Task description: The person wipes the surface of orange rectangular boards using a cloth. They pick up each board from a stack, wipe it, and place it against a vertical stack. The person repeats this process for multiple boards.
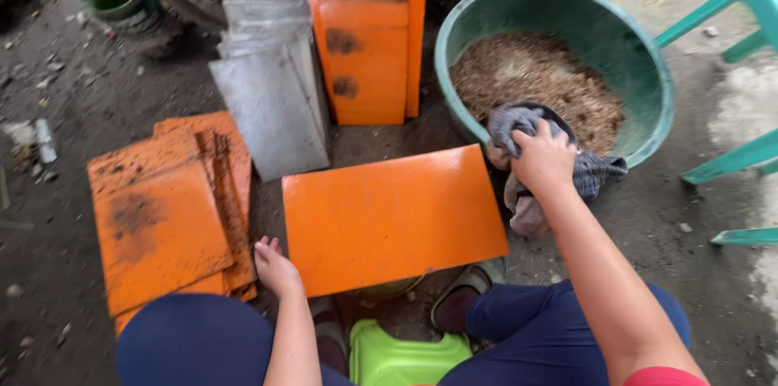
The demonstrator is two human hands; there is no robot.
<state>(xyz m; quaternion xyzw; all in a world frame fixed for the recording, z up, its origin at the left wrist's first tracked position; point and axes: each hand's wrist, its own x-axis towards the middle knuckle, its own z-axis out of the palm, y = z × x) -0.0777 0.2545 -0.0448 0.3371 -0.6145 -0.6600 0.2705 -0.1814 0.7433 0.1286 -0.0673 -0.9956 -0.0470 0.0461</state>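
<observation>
The right hand (541, 157) clutches a grey rag (519, 122) at the near rim of the green basin (648, 62), just beyond the orange panel's (389, 216) far right corner. The left hand (275, 266), loosely curled, touches that panel's left edge, in the narrow gap beside the stacked orange sheets (162, 208).

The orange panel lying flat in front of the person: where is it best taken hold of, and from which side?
Probably by its near-left corner, coming from the left edge, where the left hand already rests. The orange panel is a thin, flat sheet, so only its edges offer a pinch, and that edge is bare. The right hand holds a grey cloth over the green basin.
</observation>
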